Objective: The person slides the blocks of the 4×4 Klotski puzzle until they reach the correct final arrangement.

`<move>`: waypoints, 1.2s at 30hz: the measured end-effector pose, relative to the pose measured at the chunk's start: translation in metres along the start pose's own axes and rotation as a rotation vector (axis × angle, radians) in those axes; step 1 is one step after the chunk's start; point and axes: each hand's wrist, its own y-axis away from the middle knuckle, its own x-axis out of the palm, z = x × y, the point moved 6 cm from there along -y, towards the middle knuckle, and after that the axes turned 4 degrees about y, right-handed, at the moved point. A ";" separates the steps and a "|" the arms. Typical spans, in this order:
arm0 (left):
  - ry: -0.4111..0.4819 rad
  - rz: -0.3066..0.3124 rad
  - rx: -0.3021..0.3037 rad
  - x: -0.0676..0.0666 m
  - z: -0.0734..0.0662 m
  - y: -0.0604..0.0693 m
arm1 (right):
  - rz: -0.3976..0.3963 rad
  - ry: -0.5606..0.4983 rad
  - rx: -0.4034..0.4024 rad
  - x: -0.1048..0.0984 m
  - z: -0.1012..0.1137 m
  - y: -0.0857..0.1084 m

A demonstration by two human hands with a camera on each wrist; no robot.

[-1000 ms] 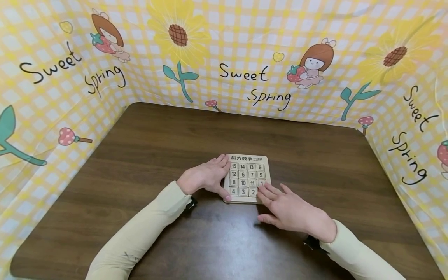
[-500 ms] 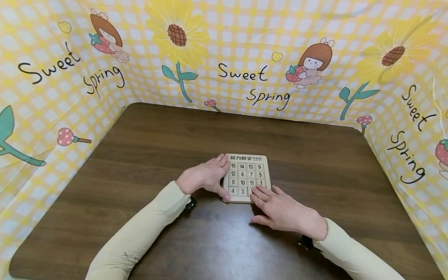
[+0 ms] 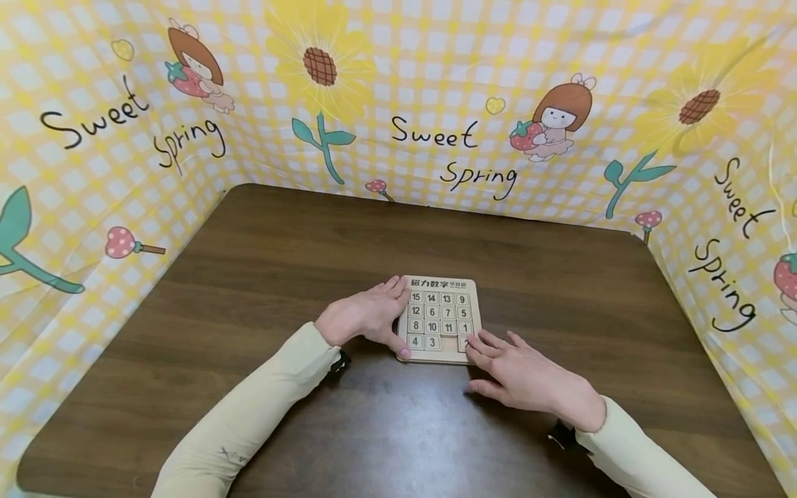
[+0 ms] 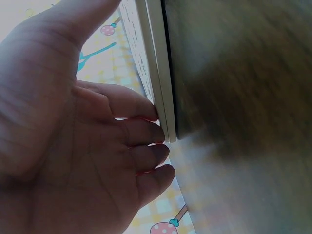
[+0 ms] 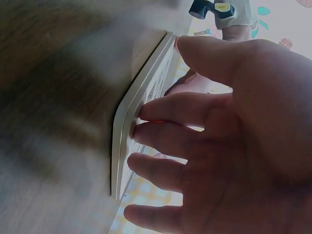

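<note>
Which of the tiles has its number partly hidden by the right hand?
The bottom-right tile, directly below tile 1. The right hand covers part of its number; every other tile's number can be read.

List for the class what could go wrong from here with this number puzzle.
1. The right hand partly covers the bottom-right tile, so its number could be misread.
2. Tile 3 and tile 11 border the open slot; a stray touch might slide the wrong one in.
3. The left hand touches the board's left edge; if it eased off, a push might shift the board.
</note>
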 end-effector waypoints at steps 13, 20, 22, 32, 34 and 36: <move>-0.005 -0.006 0.005 0.001 0.001 0.000 | 0.006 0.038 -0.050 -0.010 0.018 -0.011; -0.019 -0.008 0.007 0.000 0.000 -0.001 | 0.023 0.039 -0.090 -0.009 0.029 -0.025; -0.020 -0.006 0.004 0.000 0.000 -0.001 | 0.029 0.039 -0.090 -0.008 0.030 -0.029; -0.022 -0.009 0.012 -0.001 -0.001 0.000 | 0.043 0.017 -0.094 -0.002 0.030 -0.035; -0.021 -0.008 0.013 -0.001 -0.001 0.000 | 0.044 0.014 -0.092 -0.002 0.030 -0.035; -0.020 -0.003 0.007 -0.001 0.000 0.000 | 0.045 0.013 -0.094 -0.001 0.029 -0.034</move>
